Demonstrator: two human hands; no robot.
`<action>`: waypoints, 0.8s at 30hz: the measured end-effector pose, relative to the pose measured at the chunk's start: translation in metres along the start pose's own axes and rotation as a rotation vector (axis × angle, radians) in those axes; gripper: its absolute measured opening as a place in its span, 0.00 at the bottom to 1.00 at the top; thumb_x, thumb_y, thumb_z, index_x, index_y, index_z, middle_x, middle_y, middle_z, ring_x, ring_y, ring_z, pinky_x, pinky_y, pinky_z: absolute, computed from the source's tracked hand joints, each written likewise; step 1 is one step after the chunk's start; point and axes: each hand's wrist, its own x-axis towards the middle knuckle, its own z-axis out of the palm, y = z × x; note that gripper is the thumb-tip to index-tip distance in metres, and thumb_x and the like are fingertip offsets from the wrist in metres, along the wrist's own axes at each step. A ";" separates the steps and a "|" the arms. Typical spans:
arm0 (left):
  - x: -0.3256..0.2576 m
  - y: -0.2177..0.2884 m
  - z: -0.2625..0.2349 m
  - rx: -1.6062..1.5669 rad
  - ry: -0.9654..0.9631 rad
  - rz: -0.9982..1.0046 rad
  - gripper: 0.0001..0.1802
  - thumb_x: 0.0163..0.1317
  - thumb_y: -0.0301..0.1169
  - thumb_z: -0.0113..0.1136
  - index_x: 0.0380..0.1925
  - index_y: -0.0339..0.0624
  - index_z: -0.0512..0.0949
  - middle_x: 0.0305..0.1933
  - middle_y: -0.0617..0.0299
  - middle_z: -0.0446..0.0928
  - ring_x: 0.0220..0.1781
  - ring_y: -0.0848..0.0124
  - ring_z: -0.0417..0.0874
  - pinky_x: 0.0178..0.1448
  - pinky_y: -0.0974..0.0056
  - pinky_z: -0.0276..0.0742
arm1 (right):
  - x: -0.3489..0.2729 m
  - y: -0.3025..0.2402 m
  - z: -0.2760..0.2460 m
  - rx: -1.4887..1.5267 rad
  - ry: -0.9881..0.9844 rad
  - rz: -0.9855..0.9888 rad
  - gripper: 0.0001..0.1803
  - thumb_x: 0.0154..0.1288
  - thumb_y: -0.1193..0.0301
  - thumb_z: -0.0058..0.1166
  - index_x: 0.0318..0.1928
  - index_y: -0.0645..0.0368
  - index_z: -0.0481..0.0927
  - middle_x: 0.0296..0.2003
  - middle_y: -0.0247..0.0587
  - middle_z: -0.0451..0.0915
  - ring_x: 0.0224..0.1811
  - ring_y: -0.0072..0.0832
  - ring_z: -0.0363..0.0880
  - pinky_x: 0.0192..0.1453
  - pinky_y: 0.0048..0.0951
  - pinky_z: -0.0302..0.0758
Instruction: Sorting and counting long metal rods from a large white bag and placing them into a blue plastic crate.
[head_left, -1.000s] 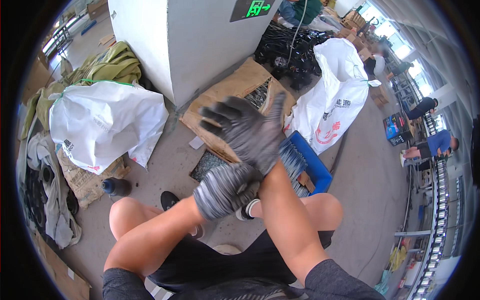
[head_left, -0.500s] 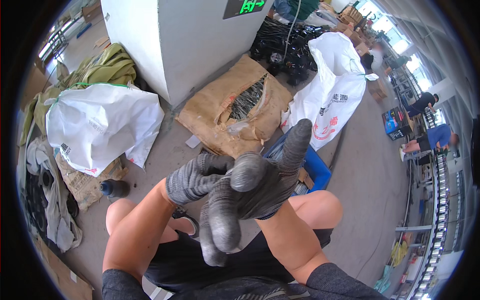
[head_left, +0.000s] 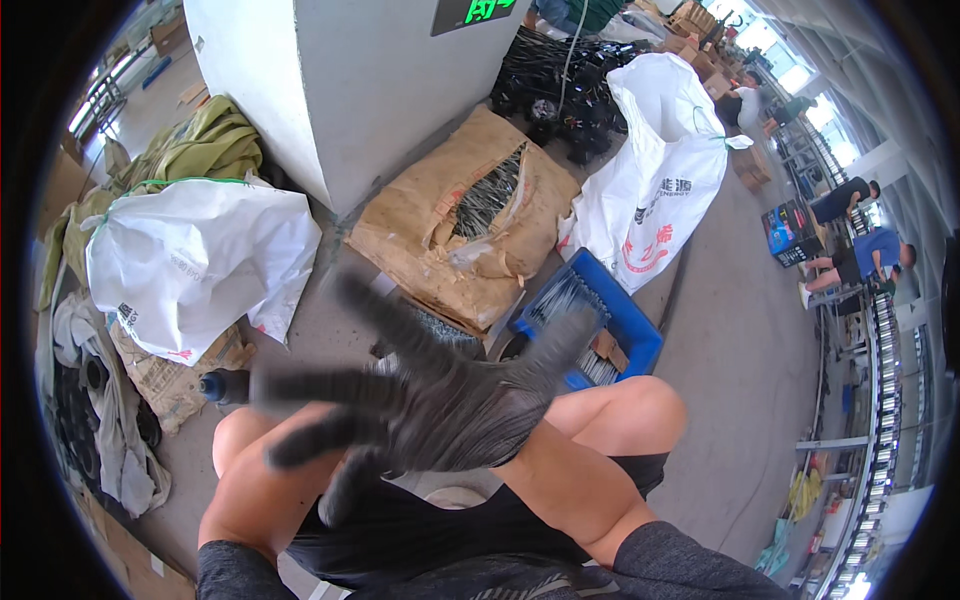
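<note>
My right hand [head_left: 455, 415], in a dark grey knitted glove, stretches across in front of my lap with its fingers spread wide. It is slightly smeared by motion, and nothing shows in it. My left forearm [head_left: 262, 480] reaches up behind it, but my left hand is hidden by the right glove and its fingers do not show. Beyond my hands lies a torn brown sack [head_left: 400, 215] with thin metal pieces [head_left: 490, 200] showing through the rip. A blue crate [head_left: 640, 335] beside my right knee holds more thin metal pieces and a bit of cardboard.
White sacks stand at left [head_left: 200, 260] and right [head_left: 650, 190]. A white pillar [head_left: 340, 90] rises behind the brown sack, near a heap of black parts [head_left: 560, 95]. A dark bottle [head_left: 225, 386] is by my left knee. Several people work along a conveyor [head_left: 880, 400] at far right.
The two gloved hands were together, the left gripping at the right glove. Now the right hand has turned and spread its fingers leftward, covering the left hand. The view has shifted slightly.
</note>
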 end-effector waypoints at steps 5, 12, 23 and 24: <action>-0.005 -0.033 -0.038 -0.518 0.341 0.740 0.12 0.66 0.37 0.63 0.39 0.38 0.82 0.35 0.55 0.85 0.36 0.64 0.85 0.42 0.62 0.81 | -0.019 -0.021 -0.031 -0.300 0.184 0.346 0.42 0.75 0.38 0.38 0.63 0.66 0.74 0.51 0.57 0.83 0.56 0.43 0.82 0.58 0.40 0.77; 0.052 -0.040 -0.048 -1.762 1.046 2.353 0.12 0.64 0.38 0.59 0.36 0.39 0.81 0.32 0.44 0.81 0.37 0.42 0.83 0.43 0.46 0.79 | -0.028 -0.195 -0.086 -1.774 0.945 0.610 0.16 0.77 0.61 0.52 0.53 0.57 0.83 0.44 0.37 0.86 0.47 0.23 0.82 0.55 0.29 0.78; 0.052 -0.023 -0.097 -1.536 1.043 2.407 0.14 0.66 0.42 0.56 0.38 0.44 0.81 0.38 0.53 0.82 0.42 0.52 0.84 0.47 0.49 0.77 | -0.138 -0.437 -0.376 -2.592 1.315 1.045 0.19 0.65 0.68 0.57 0.55 0.57 0.83 0.52 0.56 0.83 0.52 0.49 0.83 0.58 0.40 0.79; 0.056 -0.024 -0.101 -1.532 1.054 2.403 0.14 0.66 0.42 0.57 0.39 0.44 0.81 0.36 0.55 0.81 0.41 0.53 0.84 0.46 0.49 0.77 | -0.143 -0.434 -0.397 -2.447 1.286 1.458 0.21 0.64 0.66 0.57 0.56 0.58 0.83 0.57 0.55 0.80 0.58 0.49 0.80 0.62 0.40 0.77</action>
